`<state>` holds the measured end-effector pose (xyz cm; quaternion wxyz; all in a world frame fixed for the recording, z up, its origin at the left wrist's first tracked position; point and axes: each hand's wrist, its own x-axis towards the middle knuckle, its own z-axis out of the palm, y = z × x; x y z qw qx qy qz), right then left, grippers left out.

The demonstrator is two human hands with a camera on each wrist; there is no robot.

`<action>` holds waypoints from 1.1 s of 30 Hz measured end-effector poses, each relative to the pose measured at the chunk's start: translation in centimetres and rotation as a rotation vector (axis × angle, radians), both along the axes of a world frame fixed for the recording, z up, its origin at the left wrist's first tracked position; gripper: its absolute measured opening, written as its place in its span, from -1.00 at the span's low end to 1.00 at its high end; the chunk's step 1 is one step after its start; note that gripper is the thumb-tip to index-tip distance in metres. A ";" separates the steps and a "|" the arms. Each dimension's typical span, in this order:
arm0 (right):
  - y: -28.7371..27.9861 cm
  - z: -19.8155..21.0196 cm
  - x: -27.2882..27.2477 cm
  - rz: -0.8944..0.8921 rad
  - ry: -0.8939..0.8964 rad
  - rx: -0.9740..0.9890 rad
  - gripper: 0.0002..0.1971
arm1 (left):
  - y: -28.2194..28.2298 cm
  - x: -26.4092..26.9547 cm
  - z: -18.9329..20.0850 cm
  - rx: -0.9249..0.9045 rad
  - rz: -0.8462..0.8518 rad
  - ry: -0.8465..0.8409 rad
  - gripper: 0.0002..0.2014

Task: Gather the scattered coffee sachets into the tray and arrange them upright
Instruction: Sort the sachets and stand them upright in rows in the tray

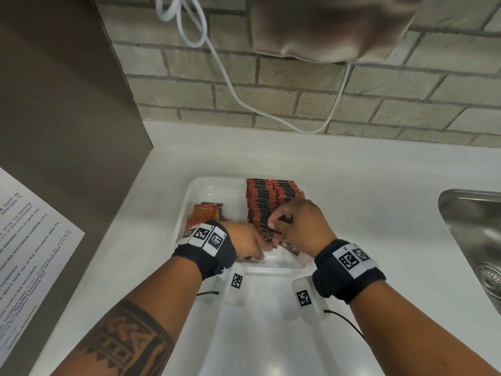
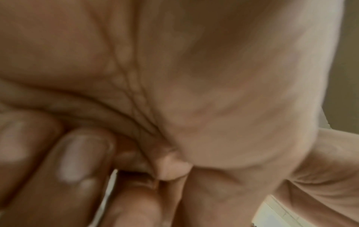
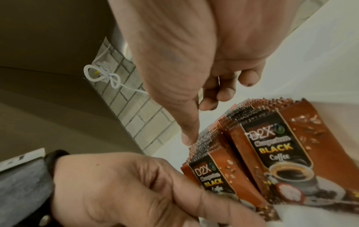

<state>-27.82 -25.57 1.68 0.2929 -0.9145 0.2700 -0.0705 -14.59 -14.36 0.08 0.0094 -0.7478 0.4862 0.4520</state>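
1. We see the white tray (image 1: 187,202) on the bench (image 1: 366,191), back edge near the brick wall (image 1: 298,85), sink (image 1: 471,226) well to the right w/ bare bench between.
2. Two upright sachet rows (image 1: 267,199) fill the tray's right side; loose sachets (image 1: 206,211) lie at its left, w/ bare tray floor between.
3. Left hand (image 1: 249,241), fingers curled, pinches the front sachet (image 3: 211,178); right hand (image 1: 301,223), fingers curled, rests on the row tops.
4. Label: "D2X BLACK Coffee".
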 end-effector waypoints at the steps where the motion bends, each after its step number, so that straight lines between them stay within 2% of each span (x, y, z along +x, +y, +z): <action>1: 0.0 0.1 0.0 -0.004 -0.006 -0.004 -0.94 | 0.0 0.0 -0.1 0.002 0.005 0.001 -0.57; 8: -0.2 1.5 -0.7 -0.081 -0.115 0.007 -0.94 | 1.1 0.5 2.3 -0.076 0.042 0.010 -0.71; 12: 1.5 2.5 -0.9 -0.041 -0.191 0.087 -0.89 | 3.4 3.6 4.8 -0.150 0.093 -0.164 -0.77; 16: 5.0 3.1 0.7 0.048 -0.125 0.226 -0.86 | 6.1 6.2 5.5 -0.179 0.158 -0.345 -0.79; 18: 6.6 3.1 2.4 0.067 -0.071 0.230 -0.89 | 7.2 6.8 4.7 -0.174 0.247 -0.384 -0.67; 20: 7.6 3.3 5.0 0.055 0.003 0.248 -0.86 | 8.1 6.9 3.7 -0.172 0.348 -0.396 -0.46; 23: 8.1 3.0 10.0 0.080 0.214 0.119 -0.75 | 9.0 6.6 2.3 -0.215 0.457 -0.384 -0.18; 26: 8.5 2.7 13.8 0.124 0.457 0.049 -0.66 | 9.8 6.6 1.4 -0.248 0.560 -0.301 -0.02; 28: 8.8 2.7 14.7 0.238 0.613 -0.065 -0.80 | 10.2 7.0 1.1 -0.251 0.568 -0.264 -0.01; 30: 9.1 2.5 15.2 0.377 0.714 -0.201 -0.63 | 10.6 7.3 0.8 -0.266 0.552 -0.243 -0.07; 33: 9.1 1.5 16.0 0.435 0.717 -0.197 -0.31 | 11.0 7.8 0.4 -0.298 0.543 -0.217 -0.18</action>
